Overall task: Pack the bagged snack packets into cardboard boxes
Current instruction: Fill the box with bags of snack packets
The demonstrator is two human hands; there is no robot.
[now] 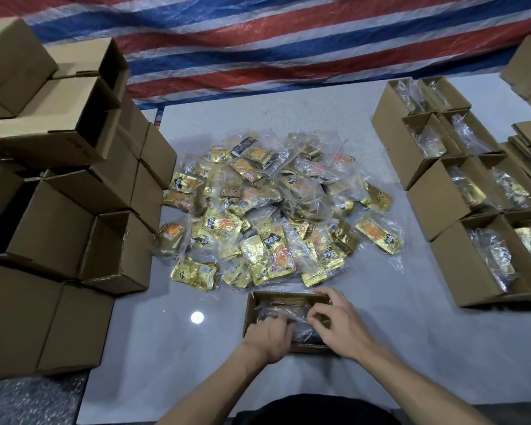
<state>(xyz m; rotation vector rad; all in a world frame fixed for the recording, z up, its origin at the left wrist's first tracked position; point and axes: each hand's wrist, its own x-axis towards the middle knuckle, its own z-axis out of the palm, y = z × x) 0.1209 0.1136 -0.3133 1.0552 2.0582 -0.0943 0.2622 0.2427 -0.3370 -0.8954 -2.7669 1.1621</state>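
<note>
Left hand and right hand fingers pinch bagged packets inside cardboard box.

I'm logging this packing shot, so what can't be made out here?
Head view only.
- Inside the open box: covered by the left hand and right hand; their grip is unclear.
- Print on the packet pile: too small, glare from clear bags.
- The left box stack: interiors dark, cut by the edge.
- The filled boxes at right: cut by the edge.
</note>
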